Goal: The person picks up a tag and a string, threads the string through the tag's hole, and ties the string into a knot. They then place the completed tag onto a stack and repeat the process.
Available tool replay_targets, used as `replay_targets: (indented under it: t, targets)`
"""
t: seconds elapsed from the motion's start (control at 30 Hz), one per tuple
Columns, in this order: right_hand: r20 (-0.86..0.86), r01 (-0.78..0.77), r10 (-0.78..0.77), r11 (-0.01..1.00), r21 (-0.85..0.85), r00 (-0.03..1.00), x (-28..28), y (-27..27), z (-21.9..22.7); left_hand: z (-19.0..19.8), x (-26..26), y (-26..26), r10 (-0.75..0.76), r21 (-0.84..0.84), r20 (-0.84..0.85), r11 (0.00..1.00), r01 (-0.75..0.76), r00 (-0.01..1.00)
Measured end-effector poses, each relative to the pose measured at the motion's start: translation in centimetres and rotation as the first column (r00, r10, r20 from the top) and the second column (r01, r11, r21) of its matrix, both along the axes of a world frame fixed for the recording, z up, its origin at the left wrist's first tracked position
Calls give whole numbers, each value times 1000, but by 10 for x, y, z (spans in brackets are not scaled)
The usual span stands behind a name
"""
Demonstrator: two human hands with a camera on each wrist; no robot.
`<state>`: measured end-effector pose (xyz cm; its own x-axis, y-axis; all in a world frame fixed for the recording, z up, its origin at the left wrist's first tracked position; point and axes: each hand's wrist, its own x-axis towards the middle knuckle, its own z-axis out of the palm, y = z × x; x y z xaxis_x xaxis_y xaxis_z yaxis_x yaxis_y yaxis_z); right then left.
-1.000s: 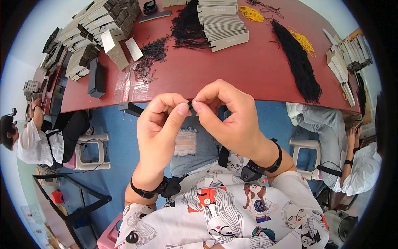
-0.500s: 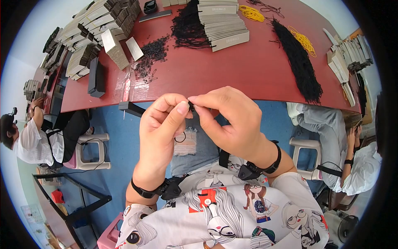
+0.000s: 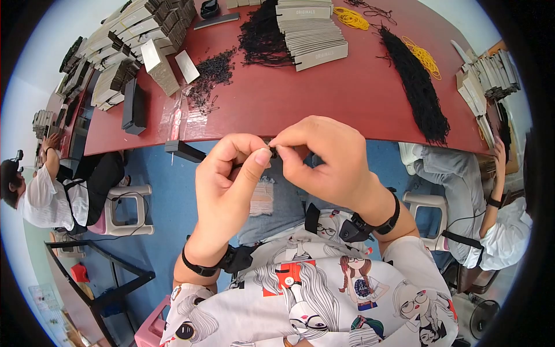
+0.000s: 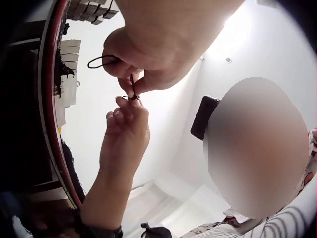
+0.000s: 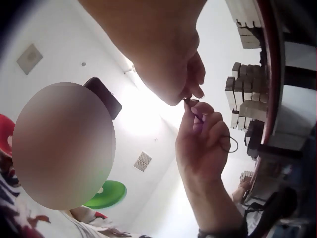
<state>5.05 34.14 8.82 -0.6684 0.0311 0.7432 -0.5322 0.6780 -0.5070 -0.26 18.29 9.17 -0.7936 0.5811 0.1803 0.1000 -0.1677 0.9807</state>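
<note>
left hand (image 3: 225,182) and right hand (image 3: 329,162) nearly meet, fingers bent, thumbs apparently pinching.

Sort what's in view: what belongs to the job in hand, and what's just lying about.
Job in hand:
- thin black cord, pinched between left hand and right hand
- likely: black cord bundle, small black pieces, stacked tags

Seemingly just lying about:
- yellow loops
- clear plastic

Blue flr (image 3: 173,202), red tbl (image 3: 260,110), white stools (image 3: 130,229), white clg (image 5: 59,64) w/ bright lt (image 5: 136,111).
</note>
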Motion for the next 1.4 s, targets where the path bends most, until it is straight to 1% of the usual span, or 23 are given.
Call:
replay_targets:
  t: [0.03,0.07,0.13,0.2,0.27,0.33,0.47,0.57,0.63,0.7,0.83,0.87,0.9,0.93,1.03,1.07,1.13,1.17,1.23,1.27,1.33,1.37,1.4]
  targets:
    - [112,-32,54,982,-185,992,1,-1,0,0,0,0,0,0,0,1000,0,1000]
    - [112,-33,54,982,-184,992,1,-2,-1,1,-1,-1,-26,27,56,999,25,998]
    - [156,-89,162,915,-394,974,1,-2,-6,1,-1,-1,-51,53,113,998,45,992]
    - [135,-88,147,925,-370,980,2,-1,-6,0,-2,0,-1,13,104,1000,0,995]
    - [113,-85,131,935,-345,985,3,-1,-3,0,-3,-1,-33,50,134,998,26,991]
    - [87,-61,82,973,-224,993,4,-3,3,0,-2,-2,-65,90,161,995,51,985]
    - [58,-126,140,972,-200,988,1,2,-1,2,-1,-3,-74,47,143,997,67,987]
    - [79,-170,201,942,-290,976,1,0,-4,4,-1,-5,-85,42,127,996,80,988]
    - [125,-155,243,862,-482,962,2,-3,-8,4,-1,-6,-88,47,112,995,83,990]
    - [134,-148,263,821,-552,955,2,-3,-8,3,0,-9,-29,-15,26,999,29,999]
    - [86,-193,342,698,-689,936,4,-10,-8,-2,4,-12,67,2,-51,998,-67,996]
    - [88,-195,346,701,-686,934,4,-13,-9,-3,5,-13,77,6,-90,997,-77,993]
    - [67,-205,390,613,-763,918,3,-17,-10,-4,5,-14,89,10,-130,996,-88,988]
    - [42,-211,434,518,-829,900,1,-19,-12,-7,2,-17,100,17,-129,995,-99,987]
    - [137,-143,509,473,-869,850,-12,-20,-20,-14,-13,-34,20,149,-30,989,-15,999]
    - [136,-159,520,483,-861,843,-16,-18,-19,-16,-16,-48,36,164,-40,986,-29,999]
    - [302,-66,529,568,-820,793,-24,-13,-17,-22,-18,-83,-356,409,159,873,267,921]
    - [361,-67,574,591,-804,735,-32,-14,-15,-23,-16,-94,-343,417,143,871,258,928]
    - [502,-140,642,685,-715,579,-50,-19,-7,-25,-8,-113,-187,387,140,914,120,972]
    - [579,-189,642,735,-651,502,-62,-21,-1,-27,-6,-118,-174,396,129,912,110,976]
    - [641,-235,615,780,-579,459,-97,-28,9,-36,-5,-124,205,193,-41,962,-194,978]
    - [698,-268,579,815,-514,422,-118,-32,12,-38,-4,-127,220,205,-48,957,-206,974]
    - [581,-294,500,860,-416,642,-146,-34,-1,-41,-4,-128,310,204,28,929,-309,950]
